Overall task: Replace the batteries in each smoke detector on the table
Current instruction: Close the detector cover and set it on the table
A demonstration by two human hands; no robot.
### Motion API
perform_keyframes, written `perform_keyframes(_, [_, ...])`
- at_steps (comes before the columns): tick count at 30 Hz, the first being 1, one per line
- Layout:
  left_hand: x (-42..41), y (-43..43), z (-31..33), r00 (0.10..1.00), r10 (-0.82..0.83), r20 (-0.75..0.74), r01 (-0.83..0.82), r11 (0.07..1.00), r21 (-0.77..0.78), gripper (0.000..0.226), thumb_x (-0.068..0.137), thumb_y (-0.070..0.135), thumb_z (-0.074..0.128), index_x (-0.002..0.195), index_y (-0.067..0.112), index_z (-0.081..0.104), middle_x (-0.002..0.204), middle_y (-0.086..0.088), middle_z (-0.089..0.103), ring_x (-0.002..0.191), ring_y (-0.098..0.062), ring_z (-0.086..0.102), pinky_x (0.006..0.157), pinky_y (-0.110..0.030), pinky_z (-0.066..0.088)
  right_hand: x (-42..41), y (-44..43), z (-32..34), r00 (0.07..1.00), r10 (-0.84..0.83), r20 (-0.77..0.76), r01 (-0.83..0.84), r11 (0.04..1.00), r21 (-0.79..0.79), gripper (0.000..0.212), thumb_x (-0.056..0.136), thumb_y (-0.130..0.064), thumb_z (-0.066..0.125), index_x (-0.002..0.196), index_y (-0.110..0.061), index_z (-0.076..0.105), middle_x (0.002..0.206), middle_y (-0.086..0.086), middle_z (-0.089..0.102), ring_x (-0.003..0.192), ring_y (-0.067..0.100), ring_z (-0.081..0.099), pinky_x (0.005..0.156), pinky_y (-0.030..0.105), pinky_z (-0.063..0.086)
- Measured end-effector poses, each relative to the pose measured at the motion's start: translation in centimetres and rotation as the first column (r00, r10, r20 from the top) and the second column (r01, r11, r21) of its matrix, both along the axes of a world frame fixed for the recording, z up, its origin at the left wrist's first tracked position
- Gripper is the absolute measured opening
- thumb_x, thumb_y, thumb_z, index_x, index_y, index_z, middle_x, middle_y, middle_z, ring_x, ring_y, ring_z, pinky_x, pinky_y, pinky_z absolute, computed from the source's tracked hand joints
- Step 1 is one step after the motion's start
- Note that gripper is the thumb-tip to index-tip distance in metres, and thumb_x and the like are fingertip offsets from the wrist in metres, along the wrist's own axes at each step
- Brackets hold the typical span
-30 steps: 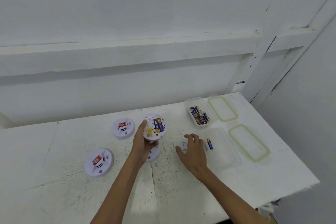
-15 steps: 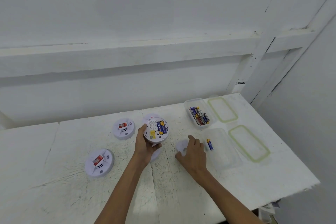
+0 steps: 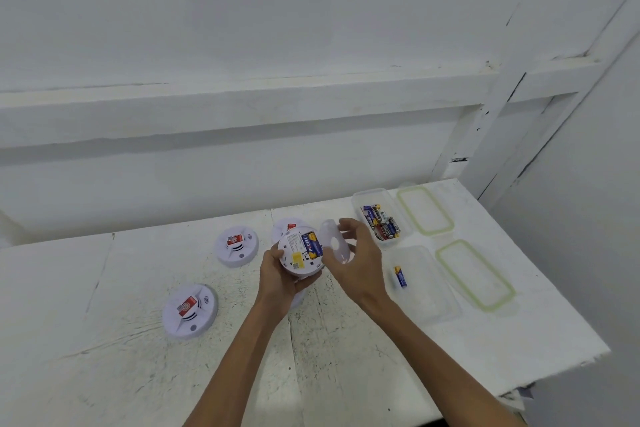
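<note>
the fingers of your left hand (image 3: 277, 277) curl round a round white plastic smoke detector (image 3: 294, 253), its blue and yellow battery (image 3: 310, 245) showing. your right hand (image 3: 360, 253) pinches a round clear plastic cover (image 3: 332, 240) just right of it.

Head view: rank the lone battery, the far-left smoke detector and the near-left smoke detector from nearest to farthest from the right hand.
From the right hand:
1. Lone battery, just to its right, in the near container.
2. Far-left smoke detector, across to the left.
3. Near-left smoke detector, farthest left and closest to the camera.
</note>
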State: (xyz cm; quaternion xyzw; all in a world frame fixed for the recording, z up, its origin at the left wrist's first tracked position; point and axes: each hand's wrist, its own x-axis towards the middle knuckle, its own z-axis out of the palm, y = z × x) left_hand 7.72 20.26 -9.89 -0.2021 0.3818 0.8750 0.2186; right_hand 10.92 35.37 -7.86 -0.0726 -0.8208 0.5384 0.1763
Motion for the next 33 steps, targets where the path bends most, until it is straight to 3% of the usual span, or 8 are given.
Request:
perform_keyframes(3, [0.1,0.3,-0.1,0.999,-0.028,-0.017,0.028,0.999,-0.035,0.048,0.101,0.022,0.034,0.145,0.013,0.050,0.121,-0.018,0.068,0.100,-0.033,0.067,0.071,-0.043,0.064,-0.1,-0.2,0.5,0.998,0.068,0.008,-0.068,0.986,0.153,0.066,0.076,-0.038,0.076,0.134,-0.028,0.046,0.124,-0.011,0.053,0.109,0.008,0.055,0.076,0.020,0.058])
perform_keyframes(5, [0.2,0.4,-0.2,0.998,-0.052,-0.031,0.050,0.997,-0.063,0.050,0.101,0.024,0.033,0.145,0.009,0.051,0.116,-0.017,0.071,0.098,-0.031,0.067,0.071,-0.042,0.062,-0.2,-0.5,0.5,0.994,0.112,0.006,-0.109,0.953,0.284,0.066,0.079,-0.041,0.073,0.136,-0.024,0.044,0.127,-0.008,0.051,0.112,0.008,0.051,0.081,0.019,0.054])
perform_keyframes(7, [0.2,0.5,-0.4,0.995,-0.081,-0.053,0.076,0.993,-0.086,0.051,0.103,0.028,0.031,0.144,0.007,0.052,0.120,-0.019,0.071,0.100,-0.030,0.068,0.071,-0.041,0.061,-0.3,-0.9,0.4,0.989,0.147,0.024,-0.145,0.909,0.391,0.067,0.081,-0.042,0.071,0.137,-0.020,0.044,0.130,-0.005,0.050,0.115,0.008,0.046,0.084,0.015,0.049])
perform_keyframes(10, [0.1,0.5,-0.8,0.990,-0.110,-0.083,0.103,0.991,-0.086,0.052,0.106,0.034,0.027,0.139,0.007,0.057,0.127,-0.023,0.068,0.100,-0.030,0.070,0.072,-0.042,0.060,-0.6,-1.1,0.2,0.986,0.161,0.035,-0.159,0.874,0.459,0.069,0.078,-0.046,0.070,0.136,-0.018,0.045,0.130,-0.005,0.051,0.116,0.009,0.043,0.085,0.022,0.052])
perform_keyframes(16, [-0.4,0.4,-1.4,0.984,-0.127,-0.124,0.114,0.988,-0.108,0.047,0.108,0.035,0.029,0.137,0.013,0.059,0.125,-0.017,0.071,0.107,-0.032,0.068,0.086,-0.047,0.057,-0.9,0.0,0.8,0.993,0.094,0.066,-0.108,0.960,0.260,0.067,0.076,-0.037,0.078,0.133,-0.026,0.046,0.124,-0.011,0.049,0.111,0.005,0.046,0.084,0.019,0.052])
perform_keyframes(20, [-0.8,0.5,-2.0,0.988,-0.122,-0.096,0.105,0.980,-0.168,0.057,0.106,0.053,0.034,0.139,0.014,0.059,0.117,-0.014,0.075,0.103,-0.031,0.066,0.082,-0.041,0.050,-1.1,0.4,0.8,0.976,0.198,0.085,-0.215,0.918,0.332,0.066,0.075,-0.040,0.077,0.131,-0.026,0.045,0.126,-0.011,0.051,0.113,0.006,0.048,0.088,0.026,0.055])
perform_keyframes(27, [-1.3,0.8,-3.2,0.985,-0.132,-0.109,0.115,0.982,-0.150,0.070,0.086,0.069,0.049,0.138,0.023,0.061,0.129,-0.017,0.070,0.120,-0.039,0.064,0.098,-0.053,0.053,-1.2,0.2,0.6,0.961,0.265,0.074,-0.273,0.884,0.380,0.062,0.076,-0.040,0.076,0.129,-0.026,0.047,0.126,-0.014,0.050,0.114,0.004,0.045,0.088,0.023,0.051])
perform_keyframes(33, [-1.4,0.7,-3.3,0.989,-0.101,-0.112,0.090,0.991,-0.098,0.069,0.082,0.070,0.049,0.132,0.026,0.064,0.127,-0.015,0.071,0.119,-0.038,0.065,0.105,-0.061,0.048,-1.2,0.1,0.9,0.959,0.272,0.080,-0.283,0.888,0.363,0.062,0.074,-0.038,0.078,0.127,-0.029,0.047,0.126,-0.013,0.046,0.115,-0.001,0.042,0.084,0.020,0.052])
